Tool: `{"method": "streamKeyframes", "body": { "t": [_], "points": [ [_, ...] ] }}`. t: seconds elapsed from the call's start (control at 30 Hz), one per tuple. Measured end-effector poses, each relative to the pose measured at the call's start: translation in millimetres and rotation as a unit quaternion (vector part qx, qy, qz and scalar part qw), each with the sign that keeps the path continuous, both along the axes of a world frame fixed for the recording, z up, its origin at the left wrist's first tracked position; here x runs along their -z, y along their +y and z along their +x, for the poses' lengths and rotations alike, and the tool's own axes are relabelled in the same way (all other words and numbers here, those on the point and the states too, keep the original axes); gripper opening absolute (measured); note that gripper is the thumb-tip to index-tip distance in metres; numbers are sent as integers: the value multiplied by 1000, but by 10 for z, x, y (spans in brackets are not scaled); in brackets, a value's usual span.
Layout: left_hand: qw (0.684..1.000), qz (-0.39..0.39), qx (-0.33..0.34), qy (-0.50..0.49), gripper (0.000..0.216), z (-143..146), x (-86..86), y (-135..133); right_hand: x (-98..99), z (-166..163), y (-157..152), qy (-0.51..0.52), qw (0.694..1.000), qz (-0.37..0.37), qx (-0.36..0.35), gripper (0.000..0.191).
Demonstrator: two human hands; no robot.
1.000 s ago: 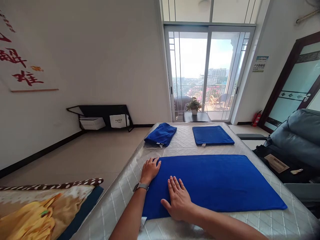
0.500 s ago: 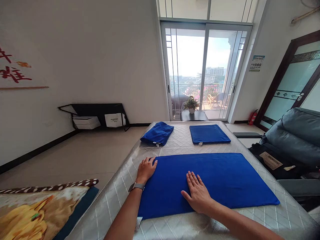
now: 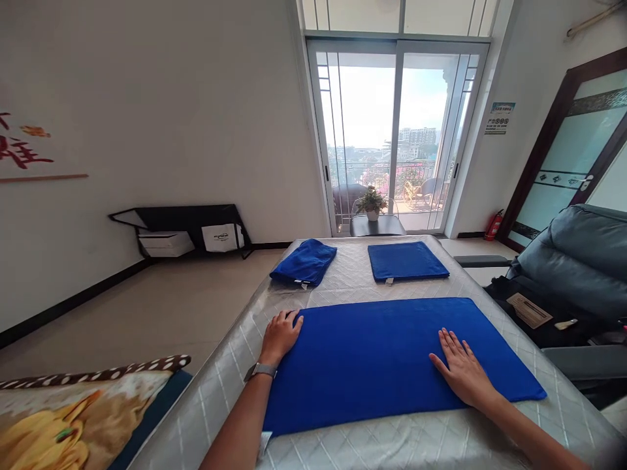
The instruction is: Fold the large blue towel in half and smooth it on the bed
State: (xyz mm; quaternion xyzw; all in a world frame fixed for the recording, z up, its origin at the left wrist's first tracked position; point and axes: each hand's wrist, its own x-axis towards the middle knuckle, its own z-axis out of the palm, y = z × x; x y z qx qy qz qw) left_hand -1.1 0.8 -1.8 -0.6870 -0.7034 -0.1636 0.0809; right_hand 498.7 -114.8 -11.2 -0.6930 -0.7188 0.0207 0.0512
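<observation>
The largest thing before you is the quilted mattress [image 3: 350, 274], pale and silvery, with a dark padded armchair [image 3: 588, 254] beside it on the right. Across the near part of the mattress lies your long blue cloth [image 3: 362, 359], spread flat. Beyond it, well apart from each other, sit a neatly squared blue cloth [image 3: 409, 262] on the right and a rumpled blue cloth [image 3: 306, 262] on the left. Your right hand [image 3: 463, 372] is wide, palm down on the right part of the long cloth, gripping nothing. Your left hand [image 3: 281, 336] rests over its left edge near the far corner, fingers loosely bent, not closed around anything. A grey wristband [image 3: 260, 371] circles your left wrist; a small white tag [image 3: 265, 441] pokes out at the cloth's near left corner.
</observation>
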Motion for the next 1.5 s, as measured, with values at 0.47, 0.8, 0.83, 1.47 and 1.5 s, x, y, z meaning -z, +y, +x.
{"method": "streamKeyframes", "body": {
  "t": [0.47,0.8,0.83,1.47,1.5],
  "points": [
    [1000,-15,-5,2,47,5,-11,6,397,1467,140,-20,992,54,110,88],
    [1000,-16,1,8,48,12,-35,-15,356,1414,111,-22,992,65,106,86],
    [1000,-16,0,9,49,14,-40,-18,335,1397,104,-27,991,67,108,85],
    [1000,-5,-1,-11,45,10,-24,-14,-400,-845,214,35,979,63,-190,62],
    [1000,-6,-2,-12,44,13,-31,-17,-425,-1033,233,46,975,53,-211,64]
  ]
}}
